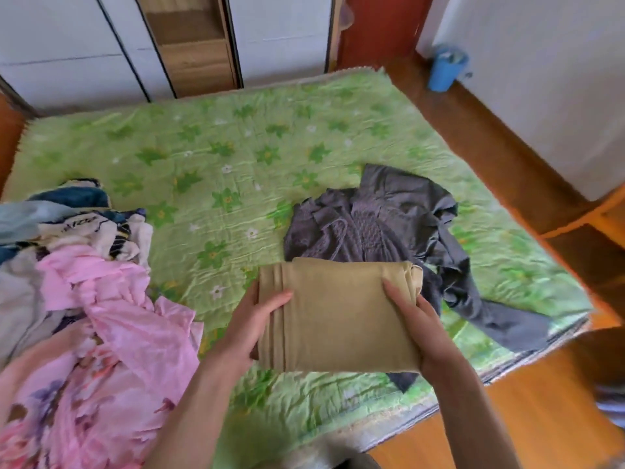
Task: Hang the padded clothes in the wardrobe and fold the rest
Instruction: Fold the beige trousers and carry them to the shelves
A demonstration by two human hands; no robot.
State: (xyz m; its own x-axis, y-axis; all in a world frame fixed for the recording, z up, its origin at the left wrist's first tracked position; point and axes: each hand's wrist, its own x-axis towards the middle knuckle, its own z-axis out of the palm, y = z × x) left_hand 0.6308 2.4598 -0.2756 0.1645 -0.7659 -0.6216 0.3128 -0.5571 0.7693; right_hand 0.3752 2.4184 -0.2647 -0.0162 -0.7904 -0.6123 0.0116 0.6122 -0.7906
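A folded tan garment (334, 316) is held above the near part of the bed between both hands. My left hand (252, 324) grips its left edge, thumb on top. My right hand (419, 328) grips its right edge, thumb on top too. Just behind it a crumpled grey garment (389, 221) lies on the green floral bedspread (220, 157), with one sleeve trailing toward the bed's right edge. A heap of unfolded clothes sits at the left, with a pink floral garment (101, 333) on top and blue and cream pieces (84, 214) behind.
White wardrobe doors (280, 35) and a wooden shelf unit (192, 45) stand past the far side of the bed. A blue bin (446, 69) stands on the wooden floor (527, 418) at the right, near a white wall.
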